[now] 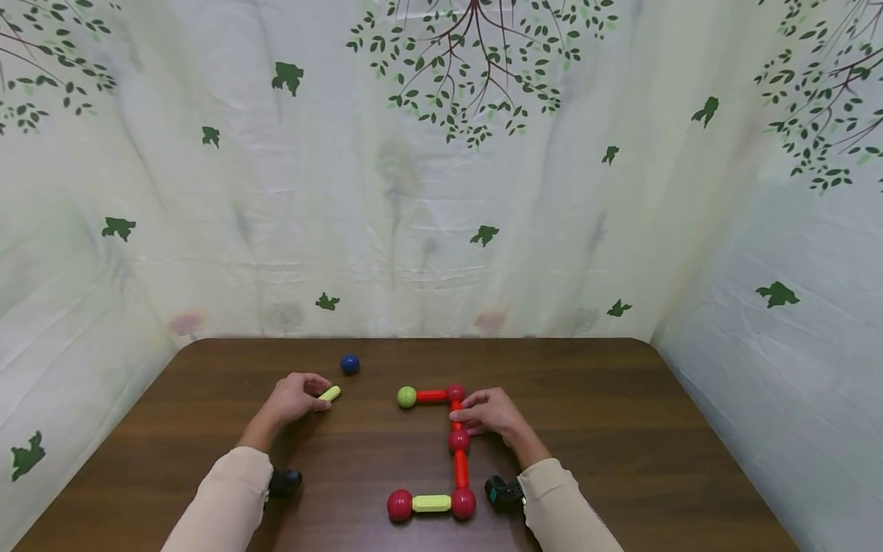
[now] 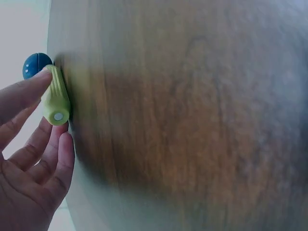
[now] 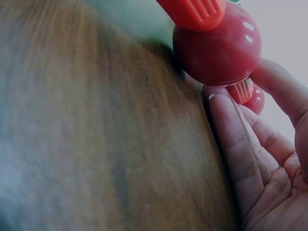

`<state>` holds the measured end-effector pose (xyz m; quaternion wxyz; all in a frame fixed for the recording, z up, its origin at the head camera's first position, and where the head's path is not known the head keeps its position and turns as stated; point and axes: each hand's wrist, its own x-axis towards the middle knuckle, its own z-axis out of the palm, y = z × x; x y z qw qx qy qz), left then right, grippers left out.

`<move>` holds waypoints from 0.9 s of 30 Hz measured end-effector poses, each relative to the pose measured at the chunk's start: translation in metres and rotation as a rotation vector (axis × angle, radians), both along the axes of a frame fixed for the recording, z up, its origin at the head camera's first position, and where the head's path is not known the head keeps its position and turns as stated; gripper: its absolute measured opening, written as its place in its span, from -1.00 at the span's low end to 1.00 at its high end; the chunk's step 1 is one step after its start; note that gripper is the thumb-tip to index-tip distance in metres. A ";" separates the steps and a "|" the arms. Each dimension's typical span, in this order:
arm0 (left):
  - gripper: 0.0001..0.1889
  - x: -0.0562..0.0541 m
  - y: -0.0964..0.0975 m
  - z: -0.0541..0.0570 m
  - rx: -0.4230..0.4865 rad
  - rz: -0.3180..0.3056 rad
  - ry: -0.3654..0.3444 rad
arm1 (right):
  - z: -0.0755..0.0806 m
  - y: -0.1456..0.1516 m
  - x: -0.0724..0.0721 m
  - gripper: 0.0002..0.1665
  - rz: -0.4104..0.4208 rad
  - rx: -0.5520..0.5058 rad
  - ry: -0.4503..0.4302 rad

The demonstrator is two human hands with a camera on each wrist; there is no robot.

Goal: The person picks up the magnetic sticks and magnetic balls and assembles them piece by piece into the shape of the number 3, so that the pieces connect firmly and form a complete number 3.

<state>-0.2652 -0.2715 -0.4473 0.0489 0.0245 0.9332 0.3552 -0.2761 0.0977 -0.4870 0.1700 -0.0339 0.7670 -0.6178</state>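
Between thumb and fingers, my left hand [image 1: 295,400] pinches a yellow-green magnetic rod [image 2: 57,98] at the table's left. A blue ball [image 1: 350,364] lies just beyond that hand. My right hand [image 1: 493,415] grips the upper upright red rod [image 1: 456,406] of a joined shape on the table. In this shape, a green ball [image 1: 407,397] and a red rod [image 1: 431,396] lead to the top red ball [image 1: 455,393]. Below come a middle red ball [image 1: 458,440], a lower red rod [image 1: 461,469], a corner red ball [image 1: 463,503], a yellow rod [image 1: 431,504] and an end red ball [image 1: 399,505].
The brown wooden table [image 1: 600,399] reaches back to a pale curtain [image 1: 414,276] printed with leaves and branches. Dark wrist devices sit under both sleeves, such as the right wrist camera [image 1: 503,493], close to the corner ball.
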 end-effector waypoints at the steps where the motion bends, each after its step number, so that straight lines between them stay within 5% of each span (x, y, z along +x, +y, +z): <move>1: -0.66 -0.001 0.000 0.000 -0.008 0.005 0.001 | 0.000 0.000 0.000 -0.69 0.001 0.004 0.000; 12: -0.75 -0.002 0.002 0.000 -0.086 0.017 0.013 | 0.004 -0.002 0.001 -0.67 -0.001 0.008 -0.019; 27: -0.80 0.007 0.011 -0.003 -0.100 -0.046 0.013 | 0.000 -0.001 0.000 -0.67 -0.017 0.012 -0.014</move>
